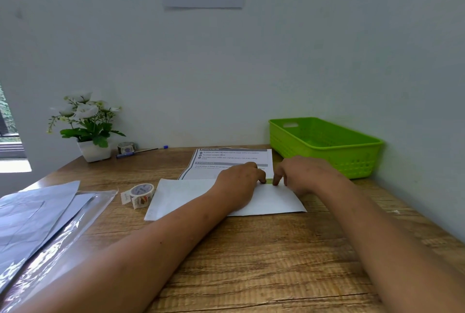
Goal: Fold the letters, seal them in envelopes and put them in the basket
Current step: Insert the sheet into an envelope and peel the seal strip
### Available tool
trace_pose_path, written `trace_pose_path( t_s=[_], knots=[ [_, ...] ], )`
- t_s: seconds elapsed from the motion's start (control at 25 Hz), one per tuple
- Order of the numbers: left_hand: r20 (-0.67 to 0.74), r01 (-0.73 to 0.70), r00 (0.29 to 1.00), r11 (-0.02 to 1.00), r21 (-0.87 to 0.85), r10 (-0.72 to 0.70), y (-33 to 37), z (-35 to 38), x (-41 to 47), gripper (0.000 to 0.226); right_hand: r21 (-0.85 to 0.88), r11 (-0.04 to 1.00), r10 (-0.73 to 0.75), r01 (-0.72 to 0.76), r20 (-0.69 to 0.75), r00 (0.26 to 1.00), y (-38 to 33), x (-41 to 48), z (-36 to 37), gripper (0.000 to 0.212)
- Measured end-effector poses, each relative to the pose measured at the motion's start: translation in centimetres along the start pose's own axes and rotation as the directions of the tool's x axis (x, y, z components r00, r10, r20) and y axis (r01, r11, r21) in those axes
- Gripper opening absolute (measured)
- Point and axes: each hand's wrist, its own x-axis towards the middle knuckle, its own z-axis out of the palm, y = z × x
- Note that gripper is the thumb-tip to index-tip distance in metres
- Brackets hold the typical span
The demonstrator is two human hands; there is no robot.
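Observation:
A white envelope (181,197) lies flat in the middle of the wooden table (251,262). My left hand (239,181) presses on its upper part, fingertips at the top edge. My right hand (299,174) is beside it, fingertips pinching or pressing a small green strip, possibly tape (269,181), on that same edge. A printed letter (226,161) lies just behind the envelope, partly hidden by my hands. The green plastic basket (352,154) stands at the back right, and I see nothing inside it.
A patterned tape roll (141,194) stands left of the envelope. Spare envelopes in a clear sleeve (37,224) lie at the left edge. A potted white flower (88,131), a second tape roll (127,147) and a blue pen (141,152) sit along the back wall.

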Motion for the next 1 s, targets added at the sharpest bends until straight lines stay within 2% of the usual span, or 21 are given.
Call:
trace_pose_path(
  t_s=[0.16,0.32,0.4,0.52,0.64,0.72,0.8,0.88,0.96,1.0],
  knots=[
    [-0.017,0.002,1.0,1.0,0.001,-0.002,0.0,0.2,0.1,0.041,-0.039,0.999,0.029,-0.031,-0.035,0.999,0.3,-0.1,0.2,0.033],
    [-0.005,0.01,1.0,1.0,-0.017,-0.01,-0.1,0.2,0.0,0.043,0.106,0.994,-0.031,0.031,0.004,0.999,0.5,0.0,0.3,0.049],
    [-0.004,0.015,1.0,1.0,-0.026,-0.015,0.1,0.3,0.0,0.042,0.081,0.996,-0.044,0.041,0.029,0.999,0.2,0.2,0.6,0.053],
    [0.003,0.026,1.0,0.999,-0.026,-0.026,0.0,0.0,0.0,0.041,0.047,0.999,-0.002,0.001,0.022,1.0,0.0,0.4,0.8,0.047],
    [-0.005,0.036,0.999,0.999,0.04,-0.036,0.5,-0.3,-0.5,0.037,0.086,0.996,-0.008,0.004,0.049,0.999,0.9,0.4,0.2,0.036],
    [-0.071,0.051,0.997,0.99,0.13,-0.042,0.6,-1.1,-0.8,0.031,0.14,0.99,-0.023,0.015,0.056,0.998,1.6,0.3,-0.1,0.034],
    [-0.167,0.159,0.977,0.973,0.17,-0.131,-0.2,-2.9,-1.1,0.026,0.224,0.974,-0.044,0.038,0.023,0.999,1.8,0.3,-0.3,0.034],
    [-0.203,0.384,0.916,0.904,0.186,-0.347,-2.0,-4.8,-1.9,0.023,0.289,0.956,-0.06,0.058,-0.003,0.998,1.5,0.0,-0.6,0.035],
    [-0.143,0.582,0.812,0.773,0.253,-0.565,-4.4,-6.1,-3.8,0.026,0.325,0.944,-0.053,0.046,0.013,0.999,1.0,-0.3,-0.8,0.037],
    [-0.09,0.637,0.764,0.724,0.265,-0.639,-5.6,-6.3,-4.8,0.029,0.325,0.945,-0.036,0.02,0.042,0.998,0.9,-0.4,-0.8,0.036]
  ],
)
